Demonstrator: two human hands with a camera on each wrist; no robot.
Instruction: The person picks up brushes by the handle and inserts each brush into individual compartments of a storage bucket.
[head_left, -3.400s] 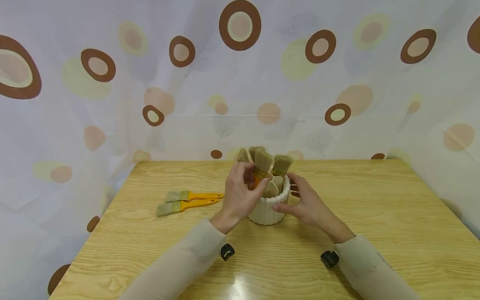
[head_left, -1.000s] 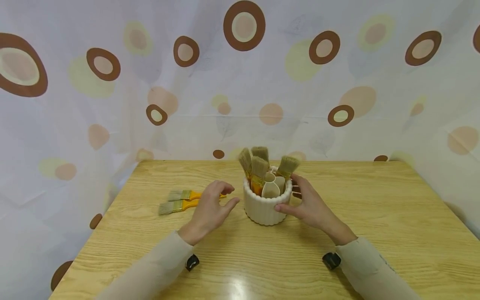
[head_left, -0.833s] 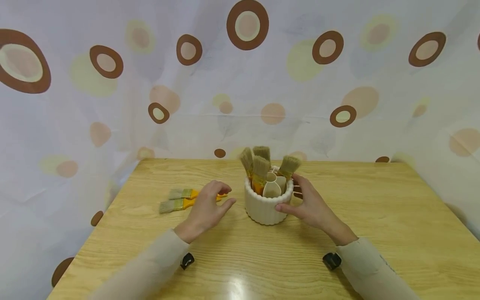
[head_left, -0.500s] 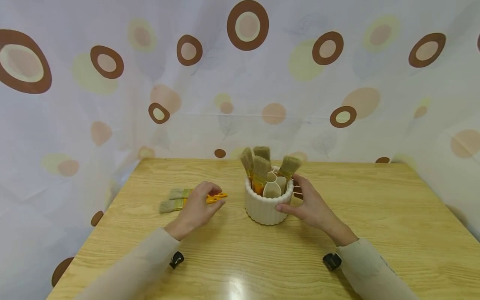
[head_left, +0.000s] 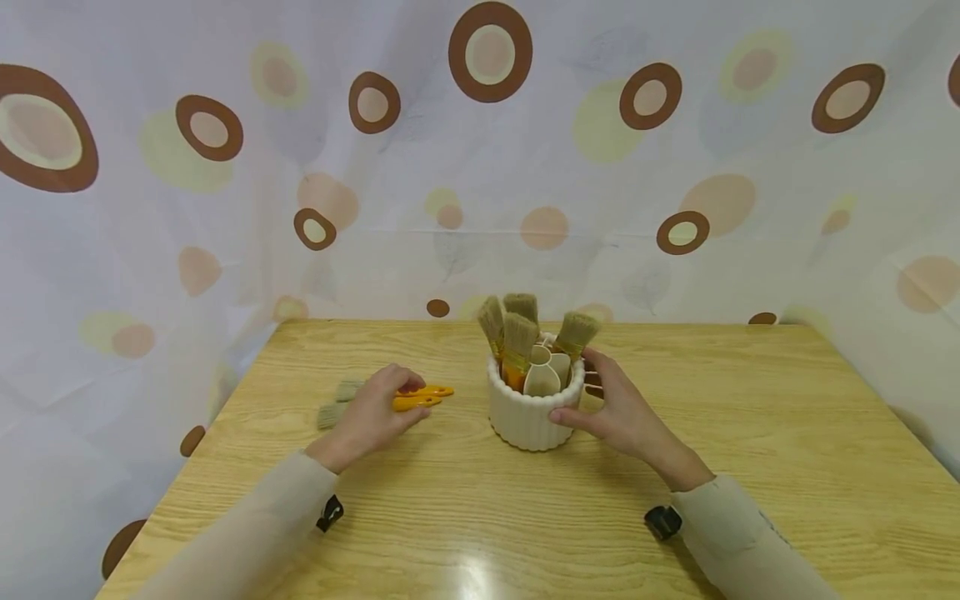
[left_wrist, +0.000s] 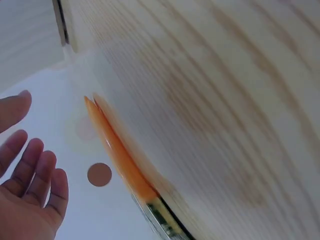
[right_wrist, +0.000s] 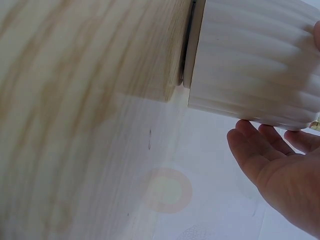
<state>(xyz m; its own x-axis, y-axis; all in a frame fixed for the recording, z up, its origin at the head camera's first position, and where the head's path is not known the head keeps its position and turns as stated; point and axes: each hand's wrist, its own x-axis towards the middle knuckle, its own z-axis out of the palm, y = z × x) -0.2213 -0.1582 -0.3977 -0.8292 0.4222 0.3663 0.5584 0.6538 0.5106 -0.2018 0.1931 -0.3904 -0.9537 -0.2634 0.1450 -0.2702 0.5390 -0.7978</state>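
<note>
My left hand (head_left: 369, 418) hovers over two flat paintbrushes lying side by side on the table, its thumb and fingers apart. An orange handle (head_left: 431, 390) and pale bristles (head_left: 330, 416) stick out past the hand. In the left wrist view, the fingers are loosely bent and clear of the orange brush handle (left_wrist: 119, 150). My right hand (head_left: 628, 419) grips the right side of a round, cream, ribbed brush holder (head_left: 525, 423), thumb at the front. In the right wrist view, fingertips touch the holder's ribbed wall (right_wrist: 250, 60). Several paintbrushes (head_left: 519, 337) stand in it, bristles up.
The holder has inner compartments (head_left: 542, 379) near its middle. It stands on a light wood-grain table (head_left: 712, 400). Behind the table's far edge hangs a pale sheet (head_left: 570, 167) with brown and pastel circles.
My left hand has let go of a brush in the holder and moved left and down over the two lying brushes. My right hand stays on the holder.
</note>
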